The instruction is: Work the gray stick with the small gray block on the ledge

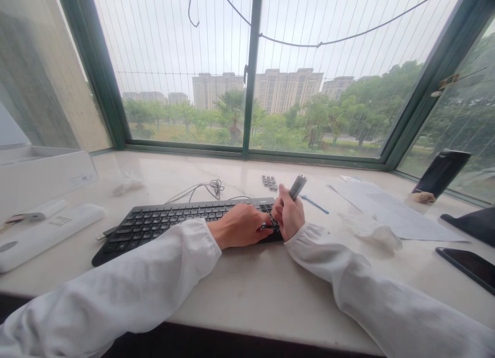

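Note:
A black keyboard (166, 221) lies on the white sill, tilted slightly, with its number pad at the right end. Over that end is my left hand (242, 225), thumb and fingers bent together in a pinch around a small dark piece that I cannot make out. My right hand (290, 213) is closed around a dark grey tool (297, 186), which sticks up out of the fist with several small prongs at its top. The fist rests against the number pad, partly covering it. Just behind the keyboard, several loose keycaps (269, 182) lie grouped in rows.
A thin blue stick (315, 204) lies right of my right hand. Further right are printed paper (390, 208), crumpled clear plastic (371, 231) and two phones, one flat (467, 265), one propped up (443, 172). A cable (197, 190) coils behind the keyboard. White power strip (54, 231) at left.

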Motion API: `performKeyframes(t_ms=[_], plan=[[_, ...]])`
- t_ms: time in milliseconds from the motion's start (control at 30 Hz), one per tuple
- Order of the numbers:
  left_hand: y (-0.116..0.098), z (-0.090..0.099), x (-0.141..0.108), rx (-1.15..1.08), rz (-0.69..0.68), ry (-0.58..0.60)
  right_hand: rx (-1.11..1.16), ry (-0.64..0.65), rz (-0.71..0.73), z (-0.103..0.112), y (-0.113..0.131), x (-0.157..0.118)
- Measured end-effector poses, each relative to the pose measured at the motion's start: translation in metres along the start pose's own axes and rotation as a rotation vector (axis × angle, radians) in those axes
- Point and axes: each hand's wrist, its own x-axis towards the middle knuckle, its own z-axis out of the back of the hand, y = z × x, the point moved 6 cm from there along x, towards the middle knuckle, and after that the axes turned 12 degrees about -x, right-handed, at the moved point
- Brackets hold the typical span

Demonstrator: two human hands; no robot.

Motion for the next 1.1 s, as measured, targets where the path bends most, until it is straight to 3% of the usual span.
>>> performKeyframes(t_ms=[300, 400, 500, 567, 800, 1100], plan=[[0.014, 0.007, 0.001, -0.224, 0.070, -0.049, -0.013, 0.093, -0.065, -0.004, -0.005, 0.003], [0.021, 0.008, 0.002, -0.351, 0.058, -0.017, -0.104, 0.253, 0.097, -0.010, 0.002, -0.009], [0.028, 0.005, 0.002, -0.400, 0.060, 0.000, -0.329, 0.463, 0.313, -0.018, 0.009, -0.027], [0.030, 0.004, 0.002, -0.387, 0.074, -0.017, -0.489, 0.523, 0.432, -0.019, 0.012, -0.037], [0.030, 0.002, 0.002, -0.412, 0.067, -0.033, -0.578, 0.464, 0.571, -0.014, 0.020, -0.041], [0.027, 0.006, 0.000, -0.481, 0.060, -0.019, -0.564, 0.454, 0.588, -0.008, 0.017, -0.045]])
